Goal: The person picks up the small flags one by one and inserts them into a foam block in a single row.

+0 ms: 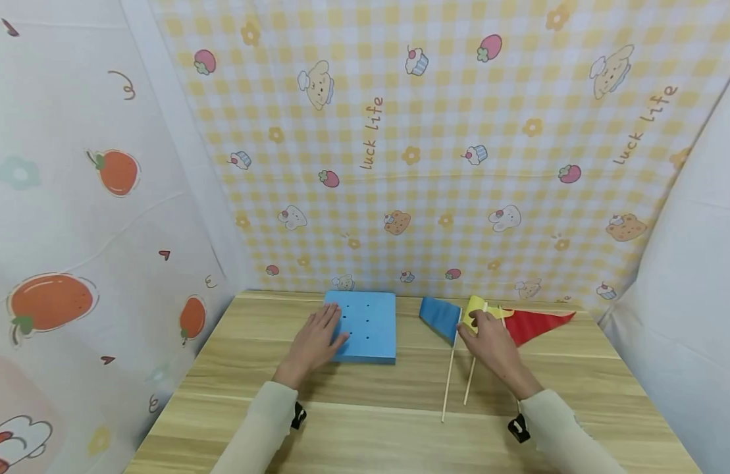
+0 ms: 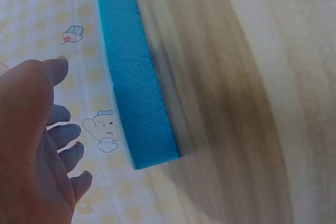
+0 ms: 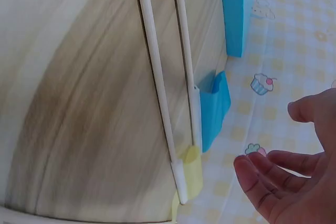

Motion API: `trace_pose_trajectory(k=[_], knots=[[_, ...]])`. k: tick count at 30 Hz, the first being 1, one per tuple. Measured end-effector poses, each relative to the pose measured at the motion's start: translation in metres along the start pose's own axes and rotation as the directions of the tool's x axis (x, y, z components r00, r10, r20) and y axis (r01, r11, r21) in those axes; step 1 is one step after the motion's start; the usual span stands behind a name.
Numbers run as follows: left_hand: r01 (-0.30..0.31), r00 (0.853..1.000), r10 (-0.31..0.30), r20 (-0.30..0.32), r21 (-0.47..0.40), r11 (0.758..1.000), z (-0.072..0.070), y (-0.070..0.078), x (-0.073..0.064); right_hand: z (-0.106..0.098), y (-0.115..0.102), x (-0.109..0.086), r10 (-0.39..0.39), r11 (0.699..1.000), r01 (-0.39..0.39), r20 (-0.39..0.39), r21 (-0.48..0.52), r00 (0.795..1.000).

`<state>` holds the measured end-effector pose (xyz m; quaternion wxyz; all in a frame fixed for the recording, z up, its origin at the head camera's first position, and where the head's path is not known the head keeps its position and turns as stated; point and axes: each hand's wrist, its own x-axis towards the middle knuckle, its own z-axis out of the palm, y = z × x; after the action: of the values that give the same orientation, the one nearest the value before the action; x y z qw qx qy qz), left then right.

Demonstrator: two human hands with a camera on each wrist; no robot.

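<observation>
At the centre of the frame the left hand (image 1: 314, 339), fingers extended and grasping nothing, lies over the left side of the blue block (image 1: 379, 345); actual contact cannot be confirmed. Right of centre, the right hand (image 1: 494, 342) hangs with fingers loosely bent, released, over the yellow flag (image 1: 473, 311). The blue flag (image 1: 440, 318) lies to its left in the frame, the red flag (image 1: 536, 322) to its right. Principal hazard, in my judgement: yellow and red cloth appear to overlap, so lifting one may drag the other. The blue flag's stick (image 1: 449, 382) and the yellow flag's stick (image 1: 470, 382) look round and could roll if brushed. A sideways push from the left hand could shift the block, as no fixing is visible. Its small holes, partly covered by that hand, leave little margin for misalignment. Surface: a wood-grain table (image 1: 365, 438) across the lower frame. Room: a yellow-checked cloth (image 1: 436, 118) printed with cupcakes and strawberries hangs behind; a white cloth with orange fruit (image 1: 62, 237) occupies the left, plain white fabric (image 1: 690, 263) the right.
</observation>
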<state>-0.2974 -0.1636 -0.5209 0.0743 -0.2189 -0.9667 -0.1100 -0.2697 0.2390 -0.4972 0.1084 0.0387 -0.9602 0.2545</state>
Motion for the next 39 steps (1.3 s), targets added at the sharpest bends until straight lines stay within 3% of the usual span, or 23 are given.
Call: trace_pose_trajectory(k=[7,25,30,39], knots=[[0.009,1.0,-0.008,0.03,-0.023,1.0,0.006,0.001,-0.002,0.007,-0.004,-0.003,-0.002,1.0,0.001,0.033,0.017,0.999],[0.011,0.998,-0.009,0.07,-0.025,1.0,0.019,0.003,-0.004,0.03,-0.008,-0.015,0.098,0.994,-0.104,0.153,0.035,0.983],[-0.005,0.999,0.008,0.054,-0.069,0.998,0.022,0.003,-0.004,0.036,-0.009,-0.017,0.124,0.99,-0.134,0.164,0.051,0.979],[0.022,0.996,-0.015,0.091,-0.07,0.997,0.025,0.001,-0.004,0.041,-0.007,-0.02,0.119,0.987,-0.136,0.168,0.091,0.979]])
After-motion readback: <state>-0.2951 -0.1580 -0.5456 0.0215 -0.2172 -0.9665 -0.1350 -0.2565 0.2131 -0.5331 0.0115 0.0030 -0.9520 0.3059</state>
